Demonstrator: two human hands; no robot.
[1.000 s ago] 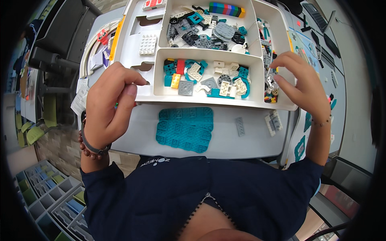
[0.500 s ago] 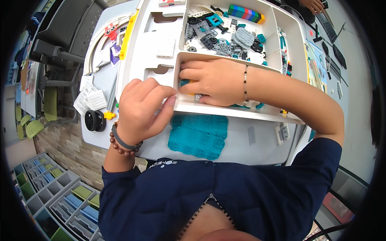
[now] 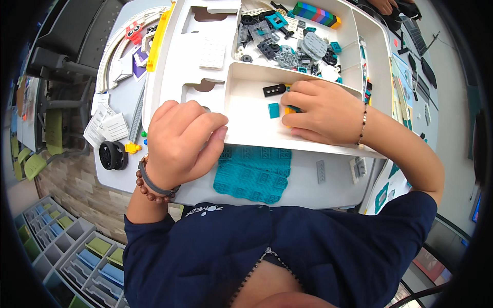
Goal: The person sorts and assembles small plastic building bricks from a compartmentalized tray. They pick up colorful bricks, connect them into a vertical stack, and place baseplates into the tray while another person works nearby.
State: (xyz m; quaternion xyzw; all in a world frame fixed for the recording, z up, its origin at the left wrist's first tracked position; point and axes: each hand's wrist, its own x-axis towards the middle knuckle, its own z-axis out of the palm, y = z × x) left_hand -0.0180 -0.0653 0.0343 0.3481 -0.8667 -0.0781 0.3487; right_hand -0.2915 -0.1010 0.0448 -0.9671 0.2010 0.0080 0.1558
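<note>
Right now I have both hands at the white tray [image 3: 292, 142], which sits on the grey table [image 3: 203, 192] in front of the wearer's body. On my left, the left hand [image 3: 187, 141] is half curled, its thumb near the bent forefinger at the near left corner of the front compartment [image 3: 249, 100]; I can't tell whether those fingertips pinch the wall or merely rest by it. My right hand [image 3: 328, 110] reaches down into that same compartment, palm lowered and fingers bent, spread slightly over some yellow pieces [image 3: 290, 109] that peek out beneath them. Whether it has a grip on any, I can't tell, since the knuckles hide most of them. Just left of those fingers lie a teal brick [image 3: 273, 110] and a black piece with holes [image 3: 273, 90], both on the compartment floor.

Behind, the rear compartment holds a jumble of grey, black and teal parts, with a striped multicoloured stack [image 3: 317, 15] at its far side and a grey rounded plate [image 3: 314, 45] among them. Between the tray and the body I see overlapping teal plates [image 3: 252, 174] on the table, and a small grey plate [image 3: 321, 172] to their right. Black wheels [image 3: 113, 155] stand near the left wrist, beside a small yellow figure-like part [image 3: 133, 148].
</note>
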